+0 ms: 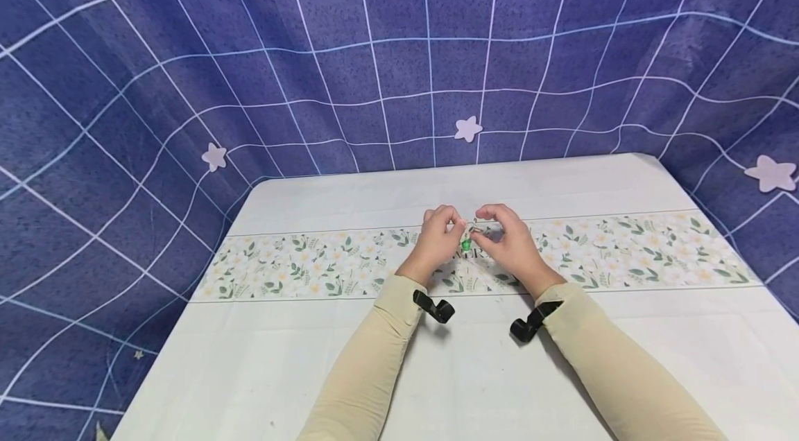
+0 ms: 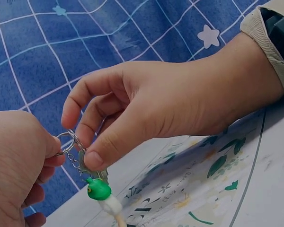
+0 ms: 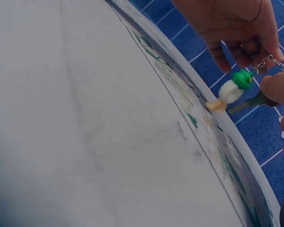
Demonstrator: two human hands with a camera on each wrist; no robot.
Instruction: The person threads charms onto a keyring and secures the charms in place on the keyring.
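Note:
My left hand (image 1: 439, 244) and right hand (image 1: 510, 244) meet over the table's floral band. Between finger and thumb, the left pinches a metal key ring (image 2: 74, 138), as the left wrist view shows. A silver key (image 3: 250, 102) is pinched under the right thumb, pointing away from those fingers. From the ring a short chain (image 3: 263, 62) carries a small figure charm with a green head (image 2: 99, 189), a white body (image 2: 112, 205) and a tan lower end. The charm dangles freely below the fingers. Fingers partly hide where key and ring meet.
A white table cover (image 1: 281, 365) with a printed floral band (image 1: 299, 267) lies under both hands. Behind and beside the table hangs a blue curtain (image 1: 387, 66) with grid lines and stars. Black straps (image 1: 433, 306) sit on both wrists over beige sleeves (image 1: 368, 365).

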